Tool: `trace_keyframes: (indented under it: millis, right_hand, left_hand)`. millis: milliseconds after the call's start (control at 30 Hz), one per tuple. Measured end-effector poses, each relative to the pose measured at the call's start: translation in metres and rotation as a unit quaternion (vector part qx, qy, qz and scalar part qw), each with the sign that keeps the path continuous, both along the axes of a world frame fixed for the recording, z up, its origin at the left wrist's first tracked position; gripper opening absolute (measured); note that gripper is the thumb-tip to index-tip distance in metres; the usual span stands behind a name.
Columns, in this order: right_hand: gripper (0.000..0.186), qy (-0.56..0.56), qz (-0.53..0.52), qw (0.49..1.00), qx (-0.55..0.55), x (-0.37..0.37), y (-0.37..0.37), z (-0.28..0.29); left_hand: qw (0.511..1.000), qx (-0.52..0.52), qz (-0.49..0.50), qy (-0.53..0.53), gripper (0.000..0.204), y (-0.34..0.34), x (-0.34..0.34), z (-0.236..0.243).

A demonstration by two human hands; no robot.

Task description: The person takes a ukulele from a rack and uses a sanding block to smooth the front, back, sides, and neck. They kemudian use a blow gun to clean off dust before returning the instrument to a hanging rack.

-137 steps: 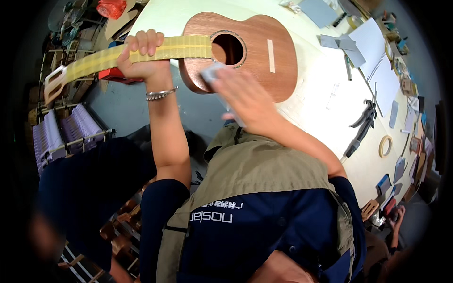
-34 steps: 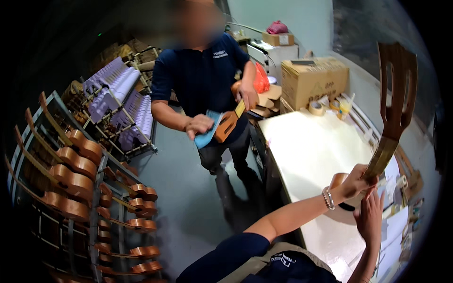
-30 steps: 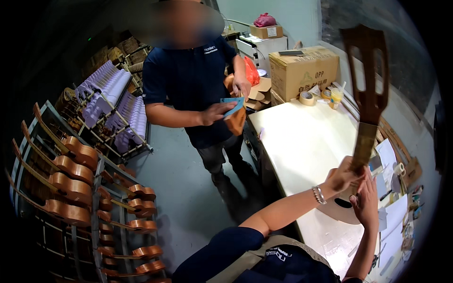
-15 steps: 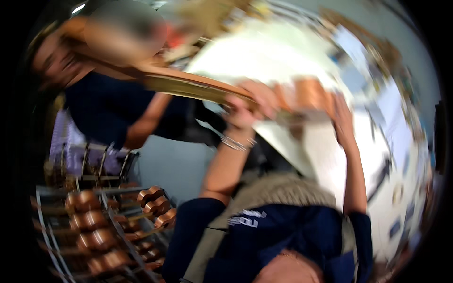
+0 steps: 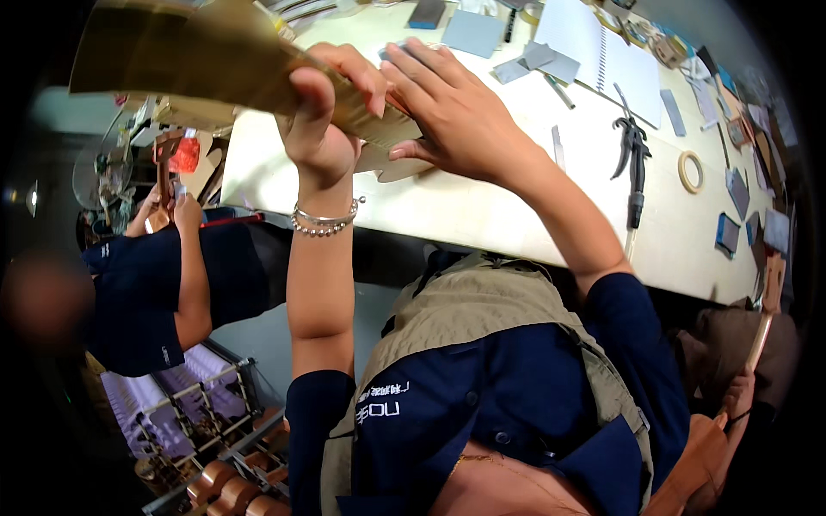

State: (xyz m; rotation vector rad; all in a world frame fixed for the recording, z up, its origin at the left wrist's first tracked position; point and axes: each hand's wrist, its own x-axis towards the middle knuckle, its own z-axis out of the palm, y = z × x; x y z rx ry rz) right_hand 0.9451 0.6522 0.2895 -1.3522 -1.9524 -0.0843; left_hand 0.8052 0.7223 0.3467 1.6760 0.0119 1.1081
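A wooden ukulele (image 5: 185,64), seen nearly edge-on and partly cut off by the top of the picture, is held up close in front of me. Its broad brown end points to the upper left. My left hand (image 5: 325,112), wearing bracelets on the wrist, is wrapped round it with thumb and fingers on either side. On its right end lies my right hand (image 5: 447,103), fingers stretched out and slightly apart, the palm turned to the wood. Both hands hide much of the part between them.
Beyond is a pale workbench (image 5: 516,206) with a black-handled tool (image 5: 632,150), a tape roll (image 5: 690,172), a spiral notebook (image 5: 572,43) and sanding blocks (image 5: 727,234). Co-workers stand left (image 5: 185,284) and right (image 5: 740,344), holding wooden instruments. Instrument bodies (image 5: 228,494) fill a rack, lower left.
The ukulele has swung up and left, closer to me, and my hands have come nearer together. My right hand has moved left along it. The view has turned, showing more of the bench.
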Motion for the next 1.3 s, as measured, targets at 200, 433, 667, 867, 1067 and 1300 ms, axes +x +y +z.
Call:
trace_keyframes:
  millis: [200, 433, 667, 867, 1067, 1300]
  right_hand:
    - [0.085, -0.086, -0.006, 0.996, 0.012, 0.009, -0.039, 0.004]
    - [0.080, 0.128, 0.097, 0.987, -0.010, 0.004, 0.004, -0.015]
    - [0.062, 0.041, 0.008, 0.995, -0.096, 0.008, 0.002, -0.102]
    - [0.063, 0.000, 0.034, 0.994, -0.102, 0.011, -0.001, -0.089]
    - [0.080, 0.075, 0.236, 0.966, -0.073, -0.039, -0.028, -0.003]
    - [0.068, 0.166, 0.327, 0.926, -0.088, -0.052, -0.019, -0.011]
  left_hand:
    - [0.997, -0.033, 0.055, -0.039, 0.054, -0.007, 0.009, -0.001]
    - [0.995, 0.047, 0.059, -0.072, 0.065, -0.024, -0.031, -0.005]
    - [0.983, 0.041, 0.149, -0.095, 0.061, -0.045, -0.086, -0.024]
    - [0.955, 0.050, 0.220, -0.195, 0.063, -0.083, -0.088, -0.038]
    - [0.923, 0.068, 0.334, -0.179, 0.060, -0.124, -0.079, -0.040]
    - [0.931, 0.010, 0.305, -0.201, 0.054, -0.137, -0.100, -0.052]
